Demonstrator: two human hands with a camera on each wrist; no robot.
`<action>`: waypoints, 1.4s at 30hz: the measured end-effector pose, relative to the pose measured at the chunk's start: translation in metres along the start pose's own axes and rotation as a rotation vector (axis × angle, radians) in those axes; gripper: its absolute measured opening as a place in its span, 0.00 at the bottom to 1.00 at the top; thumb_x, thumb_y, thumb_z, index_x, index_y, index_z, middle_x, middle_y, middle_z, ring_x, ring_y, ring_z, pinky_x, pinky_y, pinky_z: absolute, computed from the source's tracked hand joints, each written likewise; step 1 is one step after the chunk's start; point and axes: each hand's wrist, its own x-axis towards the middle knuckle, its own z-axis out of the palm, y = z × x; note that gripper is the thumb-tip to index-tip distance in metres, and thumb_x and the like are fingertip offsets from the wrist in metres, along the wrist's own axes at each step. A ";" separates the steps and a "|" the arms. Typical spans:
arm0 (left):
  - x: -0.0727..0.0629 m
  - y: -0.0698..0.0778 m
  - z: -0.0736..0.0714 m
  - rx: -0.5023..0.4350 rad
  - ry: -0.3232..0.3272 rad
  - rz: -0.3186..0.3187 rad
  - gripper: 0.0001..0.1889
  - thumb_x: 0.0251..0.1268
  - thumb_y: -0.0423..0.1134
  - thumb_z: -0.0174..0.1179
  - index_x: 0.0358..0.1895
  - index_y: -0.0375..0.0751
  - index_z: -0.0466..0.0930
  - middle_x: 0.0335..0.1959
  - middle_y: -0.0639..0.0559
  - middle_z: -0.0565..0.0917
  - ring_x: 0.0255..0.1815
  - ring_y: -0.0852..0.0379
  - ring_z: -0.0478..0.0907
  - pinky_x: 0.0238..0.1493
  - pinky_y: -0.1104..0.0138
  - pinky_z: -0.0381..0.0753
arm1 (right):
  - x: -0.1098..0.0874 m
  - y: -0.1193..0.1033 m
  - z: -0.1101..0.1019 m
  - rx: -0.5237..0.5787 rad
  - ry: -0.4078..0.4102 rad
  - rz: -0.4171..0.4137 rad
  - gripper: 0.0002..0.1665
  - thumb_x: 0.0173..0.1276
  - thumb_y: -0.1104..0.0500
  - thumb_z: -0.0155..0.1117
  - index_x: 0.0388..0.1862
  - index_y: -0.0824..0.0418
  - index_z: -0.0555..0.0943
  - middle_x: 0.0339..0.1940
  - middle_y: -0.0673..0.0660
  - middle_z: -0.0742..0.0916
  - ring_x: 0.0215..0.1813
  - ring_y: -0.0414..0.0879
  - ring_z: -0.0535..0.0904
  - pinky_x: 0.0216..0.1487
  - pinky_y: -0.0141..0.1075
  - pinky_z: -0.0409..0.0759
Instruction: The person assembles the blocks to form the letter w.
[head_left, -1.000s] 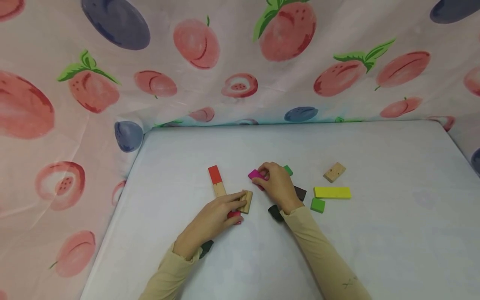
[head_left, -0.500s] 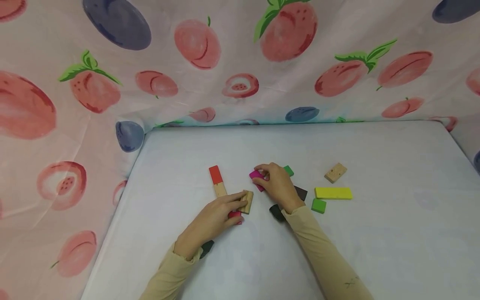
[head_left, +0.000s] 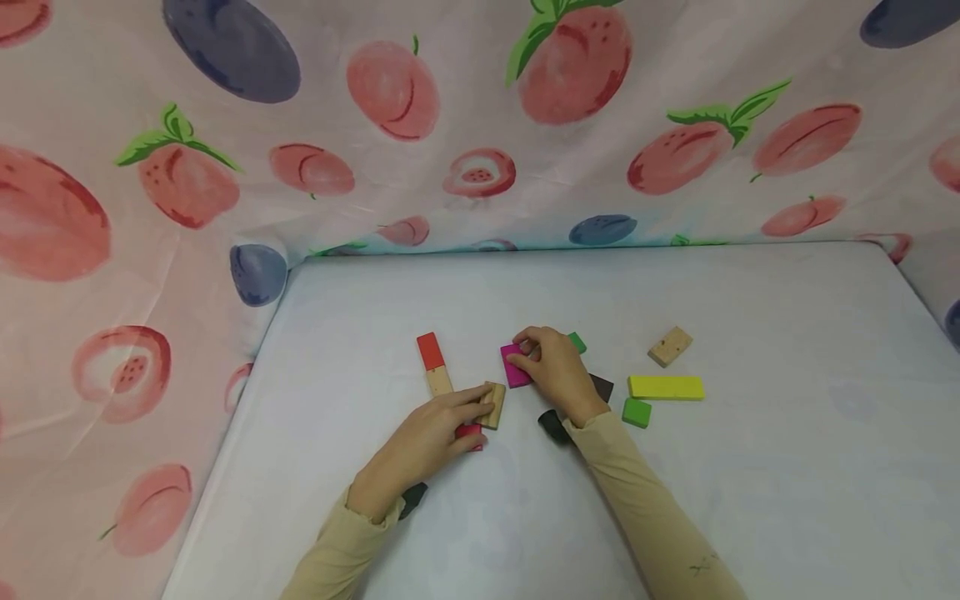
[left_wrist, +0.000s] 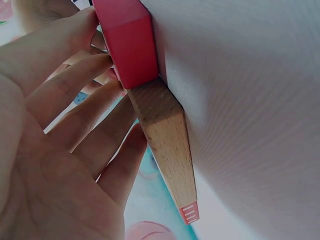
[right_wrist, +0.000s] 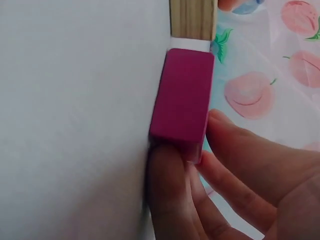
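My right hand (head_left: 557, 371) pinches a magenta wooden block (head_left: 512, 372) between thumb and fingers, low over the table. In the right wrist view the magenta block (right_wrist: 184, 95) shows its long face, with a plain wood block (right_wrist: 192, 19) just beyond its far end across a narrow gap. My left hand (head_left: 420, 433) lies with fairly straight fingers over a plain wood block (head_left: 496, 404) and a pinkish-red block (head_left: 468, 431). From the left wrist, the fingertips touch the sides of the red block (left_wrist: 131, 47) and wood block (left_wrist: 172, 155), which stand end to end.
A red block (head_left: 431, 350) adjoins a plain one (head_left: 439, 381) beyond the left hand. To the right lie a yellow bar (head_left: 666, 387), a green block (head_left: 637, 412), a wood block (head_left: 670, 346) and a dark brown block (head_left: 601, 387). Patterned cloth (head_left: 480, 125) stands behind the table.
The magenta block has turned in my right hand, so its broad face now shows, and its near end sits slightly closer to me. My left hand stays in place.
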 end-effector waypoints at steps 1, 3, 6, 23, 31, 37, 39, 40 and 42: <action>0.000 0.000 0.000 -0.001 0.001 0.000 0.24 0.64 0.42 0.68 0.62 0.41 0.80 0.72 0.51 0.72 0.68 0.51 0.73 0.64 0.57 0.77 | 0.000 0.000 0.000 0.002 0.001 0.002 0.13 0.66 0.59 0.71 0.47 0.63 0.84 0.38 0.57 0.84 0.36 0.46 0.78 0.39 0.37 0.79; 0.000 0.000 0.000 -0.001 0.003 0.001 0.24 0.63 0.41 0.68 0.62 0.41 0.80 0.71 0.51 0.72 0.68 0.51 0.74 0.64 0.57 0.77 | 0.000 0.000 0.000 0.006 0.005 0.008 0.14 0.66 0.59 0.71 0.47 0.63 0.84 0.39 0.57 0.84 0.37 0.46 0.78 0.39 0.36 0.79; 0.000 0.000 0.000 0.000 0.003 0.002 0.24 0.63 0.41 0.68 0.62 0.41 0.80 0.71 0.51 0.72 0.68 0.51 0.74 0.65 0.58 0.76 | 0.000 0.000 0.000 0.012 0.013 0.014 0.14 0.66 0.59 0.70 0.48 0.64 0.83 0.40 0.58 0.84 0.36 0.46 0.77 0.38 0.36 0.78; 0.001 0.000 0.000 0.016 -0.002 -0.007 0.24 0.64 0.43 0.68 0.63 0.42 0.80 0.71 0.52 0.72 0.68 0.52 0.74 0.65 0.58 0.76 | 0.001 -0.001 0.003 0.010 0.016 0.039 0.13 0.69 0.59 0.67 0.48 0.64 0.82 0.38 0.59 0.79 0.25 0.40 0.78 0.33 0.31 0.74; 0.001 0.000 0.000 0.021 0.003 -0.001 0.24 0.63 0.42 0.69 0.63 0.42 0.80 0.71 0.52 0.72 0.68 0.51 0.74 0.65 0.58 0.76 | 0.001 -0.001 0.004 0.041 0.005 0.042 0.13 0.69 0.59 0.67 0.48 0.65 0.81 0.40 0.60 0.79 0.26 0.40 0.81 0.34 0.30 0.76; 0.000 0.000 0.000 0.023 0.002 0.000 0.24 0.64 0.42 0.68 0.62 0.41 0.80 0.72 0.52 0.72 0.68 0.51 0.73 0.66 0.57 0.75 | 0.001 -0.001 0.005 0.071 -0.015 0.045 0.13 0.69 0.60 0.67 0.49 0.65 0.81 0.44 0.61 0.80 0.28 0.40 0.84 0.35 0.30 0.80; 0.000 0.000 0.000 0.024 0.002 0.001 0.24 0.64 0.42 0.68 0.62 0.41 0.80 0.72 0.51 0.72 0.68 0.51 0.73 0.66 0.57 0.75 | 0.001 -0.001 0.006 0.071 -0.013 0.044 0.13 0.69 0.60 0.67 0.49 0.65 0.81 0.44 0.61 0.80 0.29 0.40 0.84 0.35 0.31 0.80; 0.000 0.000 0.000 0.024 0.002 0.003 0.24 0.64 0.42 0.68 0.62 0.41 0.80 0.72 0.51 0.72 0.68 0.51 0.73 0.66 0.57 0.75 | 0.001 -0.001 0.006 0.070 -0.014 0.045 0.13 0.69 0.60 0.67 0.49 0.65 0.81 0.44 0.61 0.80 0.29 0.40 0.84 0.36 0.31 0.80; 0.000 0.000 0.000 0.025 0.003 0.005 0.24 0.64 0.42 0.68 0.62 0.41 0.80 0.72 0.51 0.72 0.68 0.51 0.73 0.65 0.57 0.76 | 0.001 -0.001 0.006 0.074 -0.015 0.042 0.13 0.69 0.60 0.67 0.48 0.65 0.81 0.45 0.61 0.80 0.29 0.40 0.84 0.36 0.31 0.80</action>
